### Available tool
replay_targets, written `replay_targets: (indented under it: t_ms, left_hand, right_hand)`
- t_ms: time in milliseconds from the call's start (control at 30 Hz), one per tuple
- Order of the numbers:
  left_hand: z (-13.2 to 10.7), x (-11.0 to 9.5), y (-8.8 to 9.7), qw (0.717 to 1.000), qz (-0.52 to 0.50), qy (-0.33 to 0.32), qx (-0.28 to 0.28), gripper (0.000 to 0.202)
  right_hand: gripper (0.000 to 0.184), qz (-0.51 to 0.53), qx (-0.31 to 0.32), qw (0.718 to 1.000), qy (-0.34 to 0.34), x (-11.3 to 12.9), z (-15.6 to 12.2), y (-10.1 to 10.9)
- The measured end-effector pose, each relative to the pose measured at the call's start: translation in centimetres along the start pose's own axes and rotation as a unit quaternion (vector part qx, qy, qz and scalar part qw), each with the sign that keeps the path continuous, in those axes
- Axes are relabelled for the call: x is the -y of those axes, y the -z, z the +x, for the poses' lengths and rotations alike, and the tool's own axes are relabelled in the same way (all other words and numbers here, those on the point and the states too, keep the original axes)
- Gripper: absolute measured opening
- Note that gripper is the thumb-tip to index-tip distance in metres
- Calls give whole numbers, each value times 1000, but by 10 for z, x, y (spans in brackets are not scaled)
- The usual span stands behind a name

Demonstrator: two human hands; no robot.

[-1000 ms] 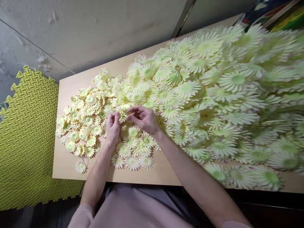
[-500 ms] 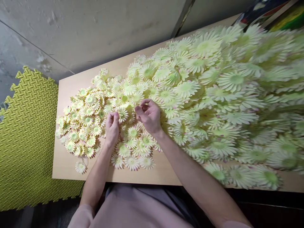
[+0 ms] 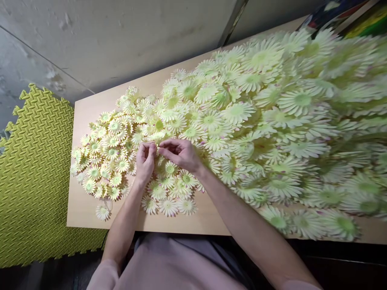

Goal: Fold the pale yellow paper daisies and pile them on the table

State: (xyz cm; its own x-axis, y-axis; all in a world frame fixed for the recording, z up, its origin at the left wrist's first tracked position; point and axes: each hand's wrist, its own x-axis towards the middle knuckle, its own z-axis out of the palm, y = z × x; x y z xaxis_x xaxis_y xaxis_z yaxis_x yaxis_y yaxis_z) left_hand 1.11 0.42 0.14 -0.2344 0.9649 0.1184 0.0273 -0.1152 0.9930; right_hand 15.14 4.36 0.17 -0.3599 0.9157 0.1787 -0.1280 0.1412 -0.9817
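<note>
A wooden table (image 3: pixel 87 205) is covered with several pale yellow daisy-shaped flower heads with green centres (image 3: pixel 211 121). My left hand (image 3: pixel 144 162) and my right hand (image 3: pixel 180 155) meet over the pile near its left part. Both hands have their fingers pinched together on one small flower head (image 3: pixel 156 150) held between them. Most of that flower is hidden by my fingertips. Smaller flowers (image 3: pixel 105 153) lie to the left of my hands, larger ones to the right.
A yellow-green interlocking foam mat (image 3: pixel 33 177) lies on the floor left of the table. A grey wall (image 3: pixel 121 36) runs behind the table. The big flower heap (image 3: pixel 302 121) rises high at the right. Bare wood shows along the table's near edge.
My right hand had drawn away to the right into the pile half a second ago. It has come back left and now pinches the flower together with my left hand.
</note>
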Motion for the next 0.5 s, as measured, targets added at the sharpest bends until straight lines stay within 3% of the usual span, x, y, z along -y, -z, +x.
replay_targets:
  t_ms: [500]
  left_hand:
    - [-1,-4,-2,999,-14,40,-30,39]
  right_hand:
    - [24,11,-6,1000,4,-3,1,3]
